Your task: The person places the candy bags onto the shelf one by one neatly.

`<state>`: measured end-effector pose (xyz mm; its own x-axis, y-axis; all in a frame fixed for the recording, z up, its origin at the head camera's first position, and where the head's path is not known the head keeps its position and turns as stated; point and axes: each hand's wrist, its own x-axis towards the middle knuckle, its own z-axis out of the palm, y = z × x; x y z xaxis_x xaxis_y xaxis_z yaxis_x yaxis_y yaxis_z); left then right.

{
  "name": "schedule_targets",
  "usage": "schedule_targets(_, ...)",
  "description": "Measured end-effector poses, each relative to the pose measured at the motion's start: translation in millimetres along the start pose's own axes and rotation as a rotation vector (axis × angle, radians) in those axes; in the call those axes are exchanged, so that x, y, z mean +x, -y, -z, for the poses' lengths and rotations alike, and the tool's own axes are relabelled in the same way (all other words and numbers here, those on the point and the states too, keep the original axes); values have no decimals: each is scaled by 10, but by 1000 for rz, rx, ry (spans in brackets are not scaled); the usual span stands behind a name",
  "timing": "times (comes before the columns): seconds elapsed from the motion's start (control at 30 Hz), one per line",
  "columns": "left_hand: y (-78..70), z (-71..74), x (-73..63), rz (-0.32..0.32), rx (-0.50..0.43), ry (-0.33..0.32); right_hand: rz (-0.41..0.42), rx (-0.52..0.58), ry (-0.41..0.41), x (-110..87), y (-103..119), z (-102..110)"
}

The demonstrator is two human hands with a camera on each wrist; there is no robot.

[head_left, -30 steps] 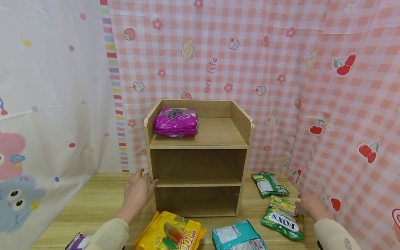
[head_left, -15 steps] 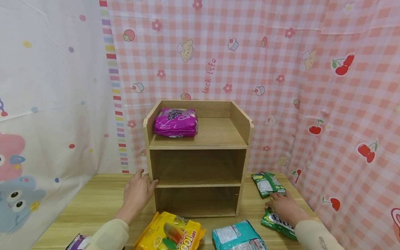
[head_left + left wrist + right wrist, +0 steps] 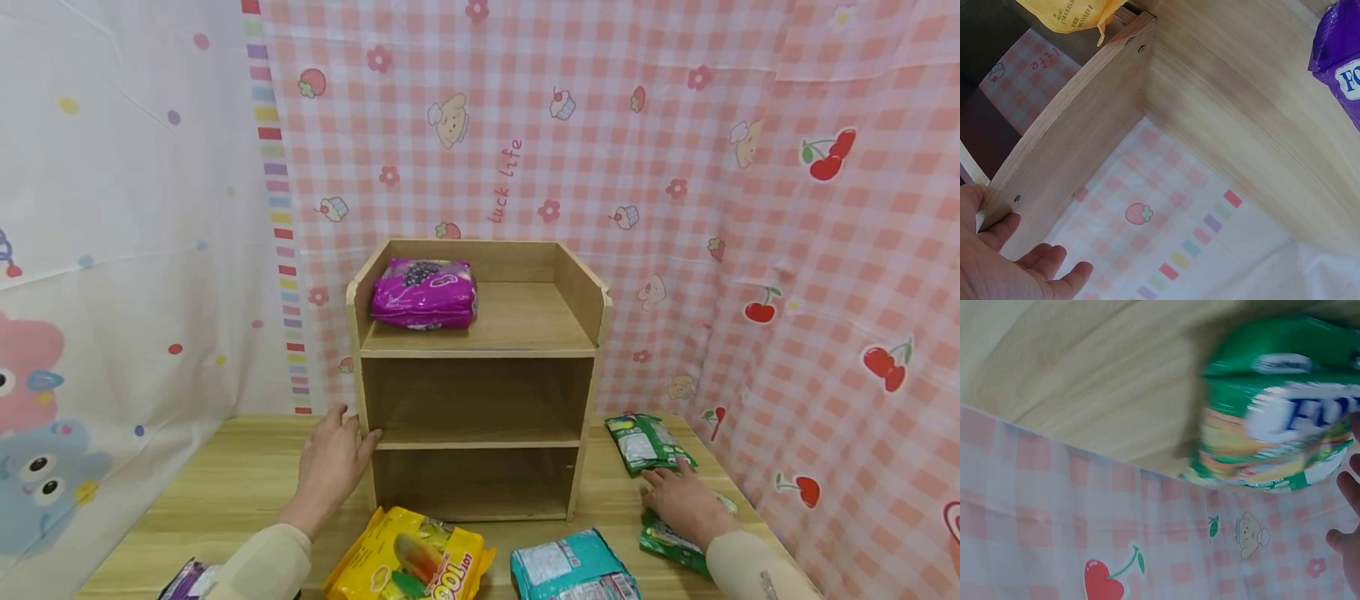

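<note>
My left hand holds the left side panel of a wooden shelf unit, thumb on the inner side and fingers along the outer face. In the left wrist view the same hand shows against that panel. At the right, my right hand grips a green Fox's candy bag and covers much of it. The right wrist view shows this bag slightly blurred, with some fingers at the edge and the thumb hidden. Just beyond the fingertips lies another green bag.
A purple bag sits on the shelf's top level. In front lie a yellow candy bag and a teal bag. A dark purple bag is partly hidden by the left sleeve. Curtains enclose the tabletop.
My right hand has come in leftward from beside the nearer green bag and now covers it. That bag has shifted slightly right and turned. My left hand stays on the shelf.
</note>
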<state>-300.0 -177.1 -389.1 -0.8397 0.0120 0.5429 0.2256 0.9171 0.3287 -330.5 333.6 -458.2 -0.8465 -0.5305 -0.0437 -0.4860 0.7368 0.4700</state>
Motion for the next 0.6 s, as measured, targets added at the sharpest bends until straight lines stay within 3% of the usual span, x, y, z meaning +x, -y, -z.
schedule_targets(0.13, -1, -2, -5, 3, 0, 4, 12, -34, -51, 4, -50, -13)
schedule_targets(0.23, -9, 3, -9, 4, -1, 6, -13, 13, -73, -25, -118, 8)
schedule_targets(0.47, -27, 23, -15, 9, 1, 4, -286, 381, -68, -140, -357, 170)
schedule_targets(0.6, -33, 34, -13, 16, 2, 15, -412, 503, -67, -227, -442, 161)
